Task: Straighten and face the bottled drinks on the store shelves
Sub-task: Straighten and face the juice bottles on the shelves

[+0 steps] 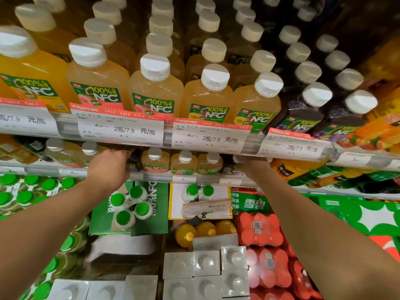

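Rows of white-capped NFC juice bottles (pixel 155 92) fill the upper shelf, pale yellow ones on the left and dark purple ones (pixel 303 113) on the right. More small juice bottles (pixel 184 164) stand on the shelf below. My left hand (pixel 109 167) reaches into that lower shelf, its fingers curled round a dark juice bottle (pixel 135 162) that is mostly hidden. My right hand (pixel 253 169) reaches in further right beside a white-capped bottle (pixel 237 159). The price rail hides its fingers.
A price rail (pixel 121 128) with red sale tags runs along the upper shelf edge just above both hands. Green-capped bottles (pixel 129 204), orange drink bottles (pixel 205 230), red shrink-wrapped packs (pixel 259 230) and white cartons (pixel 205 263) sit below my arms.
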